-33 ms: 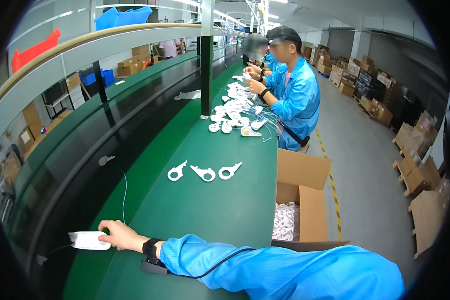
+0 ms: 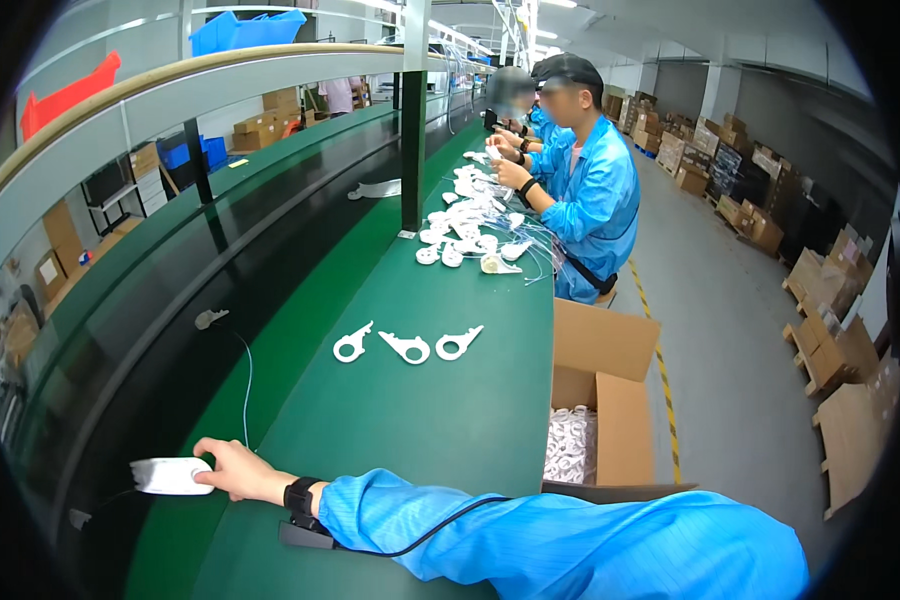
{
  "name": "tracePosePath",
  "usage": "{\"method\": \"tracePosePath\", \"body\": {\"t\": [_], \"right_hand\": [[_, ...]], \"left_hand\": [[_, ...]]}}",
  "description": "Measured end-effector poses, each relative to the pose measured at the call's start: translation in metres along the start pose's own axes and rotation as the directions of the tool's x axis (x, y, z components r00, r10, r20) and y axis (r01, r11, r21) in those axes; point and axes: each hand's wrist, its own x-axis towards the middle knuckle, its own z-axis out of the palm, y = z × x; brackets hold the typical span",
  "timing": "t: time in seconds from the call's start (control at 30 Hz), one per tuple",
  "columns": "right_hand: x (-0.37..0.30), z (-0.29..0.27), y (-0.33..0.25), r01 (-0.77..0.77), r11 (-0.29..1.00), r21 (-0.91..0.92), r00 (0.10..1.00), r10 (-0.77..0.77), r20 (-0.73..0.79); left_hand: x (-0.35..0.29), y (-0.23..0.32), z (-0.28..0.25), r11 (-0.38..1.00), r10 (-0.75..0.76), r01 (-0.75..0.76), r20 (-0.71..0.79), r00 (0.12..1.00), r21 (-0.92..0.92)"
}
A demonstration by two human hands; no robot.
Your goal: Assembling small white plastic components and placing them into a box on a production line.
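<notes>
Head, hand (image 2: 238, 469) gripping white part (image 2: 175, 477), end indistinct

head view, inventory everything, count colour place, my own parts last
bench: one, green, centre
dark strip: one, black, left
tailed rings: three, white, mid-bench
heaped parts: many, white, far bench
cables: several, bluish, by heaped parts
small pieces: two, greyish, dark strip
flat piece: one, white, upper centre
posts: several, dark, upper half
open carton: one, brown, right of bench
carton contents: many, white, inside
upper bins: two, red/blue, left
co-workers: at least two, blue clothing, beyond carton
stacked cartons: many, brown, far right
held part: one, white, lower left
sleeve: one, blue, bottom
wristband: one, black, wrist
right grip: one, bare, pinching held part
</notes>
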Motion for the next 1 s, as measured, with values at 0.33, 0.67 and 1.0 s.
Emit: {"method": "tracePosePath", "body": {"t": [0.33, 0.67, 1.0], "right_hand": [[0.01, 0.003, 0.023, 0.082, 0.973, -0.214, 0.996, -0.089, -0.021], [-0.021, 0.0, 0.008, 0.175, 0.974, -0.142, 0.985, -0.173, 0.026], [-0.097, -0.148, -0.022, 0.212, 0.909, -0.359, 0.977, -0.182, 0.115]], "left_hand": [[0.006, 0.003, 0.004, 0.998, -0.054, 0.052, 0.112, 0.992, 0.02], [0.006, 0.002, -0.005, 0.997, -0.066, 0.06, 0.166, 0.984, 0.042], [0.028, 0.016, 0.038, 0.984, -0.14, 0.149, 0.092, 0.986, -0.101]]}}
